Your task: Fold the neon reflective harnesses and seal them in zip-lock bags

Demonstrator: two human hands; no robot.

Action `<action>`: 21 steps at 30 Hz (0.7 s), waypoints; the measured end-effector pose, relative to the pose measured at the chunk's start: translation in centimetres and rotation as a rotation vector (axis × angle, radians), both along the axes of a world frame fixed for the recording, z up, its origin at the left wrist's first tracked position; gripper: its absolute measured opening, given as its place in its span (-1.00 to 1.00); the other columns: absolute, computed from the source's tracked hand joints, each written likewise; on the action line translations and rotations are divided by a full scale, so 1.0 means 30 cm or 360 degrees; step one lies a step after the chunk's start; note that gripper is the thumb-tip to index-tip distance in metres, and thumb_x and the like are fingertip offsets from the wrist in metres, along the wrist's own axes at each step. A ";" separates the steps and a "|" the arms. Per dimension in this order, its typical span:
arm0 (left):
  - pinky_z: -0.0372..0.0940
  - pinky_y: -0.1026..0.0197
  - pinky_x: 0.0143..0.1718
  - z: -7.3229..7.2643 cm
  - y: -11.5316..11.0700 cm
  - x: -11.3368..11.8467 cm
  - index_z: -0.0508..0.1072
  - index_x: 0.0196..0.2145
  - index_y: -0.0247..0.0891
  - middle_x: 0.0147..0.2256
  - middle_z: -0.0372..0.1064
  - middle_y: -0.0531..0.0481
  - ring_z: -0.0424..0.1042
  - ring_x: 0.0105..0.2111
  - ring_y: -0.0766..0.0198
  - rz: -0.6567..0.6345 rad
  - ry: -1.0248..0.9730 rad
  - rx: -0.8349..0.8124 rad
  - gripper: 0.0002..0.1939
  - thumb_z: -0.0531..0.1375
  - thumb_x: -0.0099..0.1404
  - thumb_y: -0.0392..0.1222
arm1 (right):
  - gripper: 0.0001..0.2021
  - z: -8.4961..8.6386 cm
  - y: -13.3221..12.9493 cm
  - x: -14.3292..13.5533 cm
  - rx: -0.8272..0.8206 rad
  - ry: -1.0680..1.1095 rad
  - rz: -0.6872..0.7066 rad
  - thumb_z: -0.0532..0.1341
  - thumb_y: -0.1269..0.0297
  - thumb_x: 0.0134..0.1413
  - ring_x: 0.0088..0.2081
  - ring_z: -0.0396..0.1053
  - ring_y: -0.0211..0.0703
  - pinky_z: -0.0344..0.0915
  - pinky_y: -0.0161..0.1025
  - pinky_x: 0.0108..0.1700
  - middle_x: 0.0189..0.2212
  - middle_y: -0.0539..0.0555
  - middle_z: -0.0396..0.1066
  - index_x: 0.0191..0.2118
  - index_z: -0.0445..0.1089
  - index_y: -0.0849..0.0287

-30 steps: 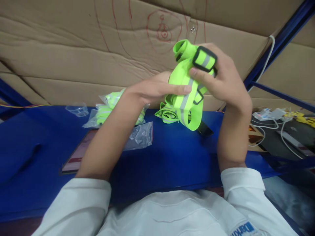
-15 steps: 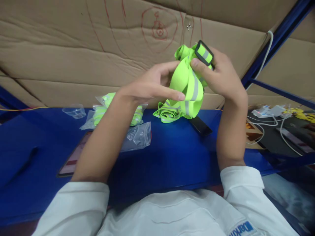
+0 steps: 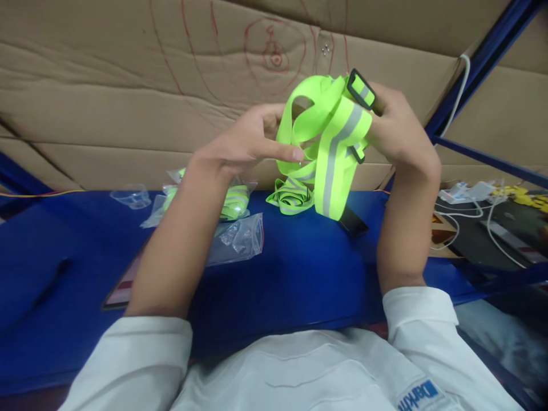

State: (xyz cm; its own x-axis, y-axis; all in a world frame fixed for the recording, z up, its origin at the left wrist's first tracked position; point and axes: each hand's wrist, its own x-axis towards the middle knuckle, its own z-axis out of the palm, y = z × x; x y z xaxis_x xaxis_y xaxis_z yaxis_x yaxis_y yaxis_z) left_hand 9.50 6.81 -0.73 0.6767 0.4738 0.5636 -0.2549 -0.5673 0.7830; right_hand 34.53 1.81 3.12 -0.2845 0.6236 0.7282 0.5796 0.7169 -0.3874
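Observation:
A neon-yellow reflective strap [image 3: 338, 148] with a grey stripe hangs in loose loops above the table, a black buckle [image 3: 361, 89] near its top. My right hand [image 3: 396, 123] is closed on the strap beside the buckle, its fingers partly hidden by the webbing. At the left of the loops, my left hand [image 3: 257, 140] grips the strap's edge, thumb in front and fingers behind. Below lies a second rolled reflective strap [image 3: 291, 197] on the blue table [image 3: 291, 274]. Part of a black phone-like object [image 3: 353, 224] shows under the hanging loop.
Bagged reflective straps [image 3: 234, 202] and a clear zip bag [image 3: 240, 238] lie left of centre, near an empty clear bag [image 3: 132, 197]. My left forearm partly covers a tablet [image 3: 122, 288]. A cardboard wall [image 3: 128, 114] stands behind; white cables [image 3: 471, 211] lie at right.
The strap's loops have opened out and spread wider, with one loop now hanging lower in front. My left hand has moved slightly left and my right hand slightly right.

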 end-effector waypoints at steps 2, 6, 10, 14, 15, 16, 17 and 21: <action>0.41 0.08 0.10 -0.004 0.002 0.002 0.55 -0.01 -0.09 -0.10 0.53 0.05 0.47 0.04 0.09 -0.0009 -0.0072 -0.0084 -0.50 0.52 0.08 -0.16 | -0.67 0.003 -0.013 0.008 -0.0008 0.0047 0.0088 0.32 -0.07 0.25 -0.34 0.27 -0.19 0.16 -0.19 -0.25 -0.35 0.01 0.42 -0.25 0.48 0.13; 0.37 0.05 0.18 -0.023 0.011 0.023 0.44 0.15 -0.08 -0.01 0.52 0.03 0.40 0.17 0.03 0.0011 0.0023 -0.0142 -0.27 0.51 0.02 -0.23 | -0.68 0.003 -0.026 0.012 -0.0109 0.0095 0.0204 0.33 -0.07 0.23 -0.31 0.35 -0.13 0.24 -0.16 -0.24 -0.30 0.02 0.49 -0.17 0.52 0.09; 0.24 -0.02 0.30 -0.033 0.044 0.007 0.32 0.25 -0.10 0.13 0.47 0.00 0.27 0.27 -0.09 0.0027 0.0312 -0.0039 0.01 0.60 -0.14 -0.24 | -0.66 -0.005 0.001 0.005 -0.0008 -0.0151 0.0026 0.36 -0.05 0.20 -0.19 0.44 -0.04 0.32 -0.12 -0.13 -0.17 0.08 0.58 -0.09 0.54 0.11; 0.25 0.03 0.31 -0.024 0.054 -0.016 0.29 0.28 -0.09 0.23 0.37 -0.04 0.22 0.34 -0.05 0.0023 0.0337 -0.0052 -0.03 0.59 -0.03 -0.16 | -0.61 -0.019 0.035 0.001 0.0115 -0.0327 -0.0238 0.38 -0.03 0.17 0.02 0.47 0.09 0.32 0.03 0.14 0.05 0.06 0.57 0.05 0.51 -0.02; 0.28 0.06 0.28 -0.022 0.051 -0.011 0.30 0.27 -0.05 0.22 0.38 -0.02 0.24 0.34 -0.01 0.0060 0.0245 -0.0078 -0.09 0.56 0.02 -0.13 | -0.61 -0.021 0.036 -0.002 0.0136 -0.0333 -0.0266 0.38 -0.03 0.17 0.04 0.47 0.12 0.32 0.06 0.16 0.06 0.04 0.57 0.07 0.50 -0.04; 0.31 0.09 0.26 -0.021 0.046 0.001 0.30 0.26 0.00 0.20 0.39 0.01 0.26 0.33 0.03 0.0113 0.0131 -0.0100 -0.13 0.55 0.05 -0.12 | -0.61 -0.023 0.033 -0.008 0.0161 -0.0338 -0.0273 0.36 -0.03 0.18 0.06 0.47 0.14 0.33 0.09 0.16 0.06 0.02 0.57 0.07 0.49 -0.05; 0.33 0.11 0.23 -0.023 0.040 0.017 0.31 0.24 0.05 0.18 0.42 0.05 0.29 0.30 0.06 0.0169 0.0013 -0.0119 -0.14 0.55 0.05 -0.12 | -0.61 -0.023 0.026 -0.016 0.0183 -0.0340 -0.0267 0.35 -0.04 0.18 0.07 0.48 0.14 0.34 0.10 0.16 0.05 0.01 0.57 0.08 0.49 -0.06; 0.40 0.11 0.15 -0.042 0.023 0.096 0.41 0.14 -0.01 0.08 0.50 0.07 0.45 0.16 0.07 0.0201 -0.0179 -0.0220 -0.23 0.56 0.00 -0.19 | -0.68 -0.014 -0.026 -0.066 0.0145 -0.0312 -0.0176 0.31 -0.03 0.19 0.08 0.46 0.10 0.36 0.04 0.17 0.06 -0.09 0.56 0.05 0.47 -0.22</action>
